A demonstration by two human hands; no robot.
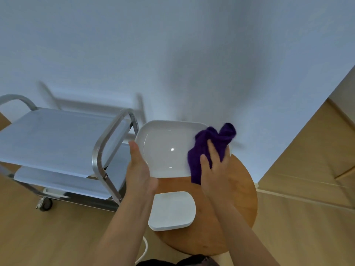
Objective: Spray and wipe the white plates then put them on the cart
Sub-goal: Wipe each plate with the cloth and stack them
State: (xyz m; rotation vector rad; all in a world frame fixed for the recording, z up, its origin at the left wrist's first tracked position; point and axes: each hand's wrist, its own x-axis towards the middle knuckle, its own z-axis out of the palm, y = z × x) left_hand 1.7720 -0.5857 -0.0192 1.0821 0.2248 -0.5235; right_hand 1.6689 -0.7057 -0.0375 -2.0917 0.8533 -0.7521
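A large white squarish plate (165, 148) is held tilted above the round wooden table (244, 191). My left hand (139, 169) grips its left edge, thumb along the rim and fingers hidden behind it. My right hand (215, 164) presses a crumpled purple cloth (209, 148) against the plate's right side, fingers curled over the cloth. A second, smaller white plate (172, 210) lies flat on the table near its front left edge. The metal cart (57, 139) stands to the left with bare shelves.
The cart's steel handle frame (107, 146) rises close beside my left hand. A white wall fills the background. Wooden floor (307, 217) surrounds the table. A white cord (145, 246) and a dark item sit at the bottom edge.
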